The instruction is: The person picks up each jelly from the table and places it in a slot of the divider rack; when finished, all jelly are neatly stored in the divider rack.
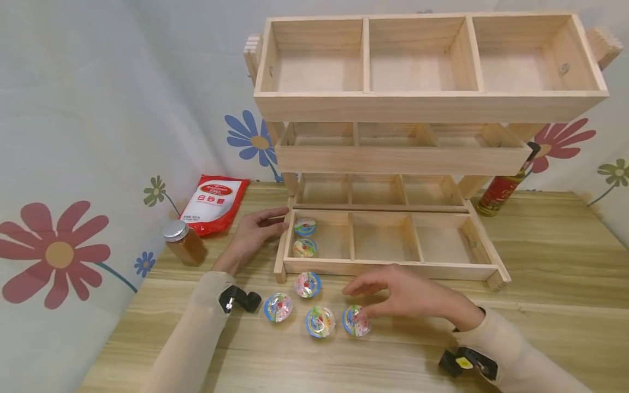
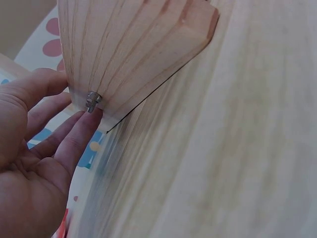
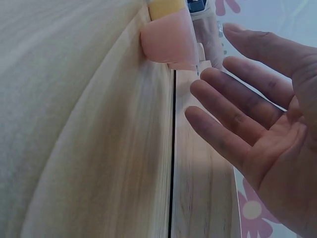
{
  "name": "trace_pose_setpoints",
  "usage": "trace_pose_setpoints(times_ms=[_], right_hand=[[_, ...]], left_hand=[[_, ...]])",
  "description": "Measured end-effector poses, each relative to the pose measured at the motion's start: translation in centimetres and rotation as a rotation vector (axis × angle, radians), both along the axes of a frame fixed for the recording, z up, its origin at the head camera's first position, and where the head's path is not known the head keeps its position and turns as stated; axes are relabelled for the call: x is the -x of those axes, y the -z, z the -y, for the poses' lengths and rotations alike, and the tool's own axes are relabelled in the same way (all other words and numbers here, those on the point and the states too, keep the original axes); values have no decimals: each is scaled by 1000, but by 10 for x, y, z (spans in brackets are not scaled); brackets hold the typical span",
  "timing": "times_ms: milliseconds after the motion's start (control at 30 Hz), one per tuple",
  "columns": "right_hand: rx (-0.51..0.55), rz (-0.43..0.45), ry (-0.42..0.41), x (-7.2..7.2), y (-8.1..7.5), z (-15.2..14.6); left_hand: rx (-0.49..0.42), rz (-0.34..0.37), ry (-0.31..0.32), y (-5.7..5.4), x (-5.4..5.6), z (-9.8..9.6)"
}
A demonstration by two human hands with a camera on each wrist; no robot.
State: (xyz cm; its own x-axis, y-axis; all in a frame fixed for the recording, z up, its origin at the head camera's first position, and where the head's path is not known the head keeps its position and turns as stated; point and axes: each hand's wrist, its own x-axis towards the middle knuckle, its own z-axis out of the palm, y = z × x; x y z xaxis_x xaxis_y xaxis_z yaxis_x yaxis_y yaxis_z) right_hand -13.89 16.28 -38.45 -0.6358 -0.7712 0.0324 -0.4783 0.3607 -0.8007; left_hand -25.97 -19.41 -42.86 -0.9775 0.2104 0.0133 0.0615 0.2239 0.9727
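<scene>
My left hand rests its fingertips against the left end of the wooden rack's bottom tray. In the left wrist view these fingers touch the side panel beside a metal bolt. Over the tabletop, just in front of that tray, my right hand hovers with spread fingers and an empty palm. Its thumb overlaps the rightmost jelly cup in the head view. Three more jelly cups, one a yellow-white cup, lie to the left. Inside the tray's left compartment sit two jelly cups.
Upper tiers of the rack rise behind, each split into three compartments. On the left stand a red-and-white sugar bag and a metal-lidded jar of brown contents. A red-labelled bottle stands behind the rack's right side.
</scene>
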Motion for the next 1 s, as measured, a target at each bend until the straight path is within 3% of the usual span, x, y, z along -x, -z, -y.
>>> trace_pose_setpoints(times_ms=[333,733,1000], right_hand=[[3,24,-75,2,7,-2],[13,-69,-132,1,14,0],[-4,-63,-140,0,14,0]], left_hand=[[2,-4,5,-1,0,-1],[-17,12,5,0,0,-2],[-15,10,0,-1,0,-1]])
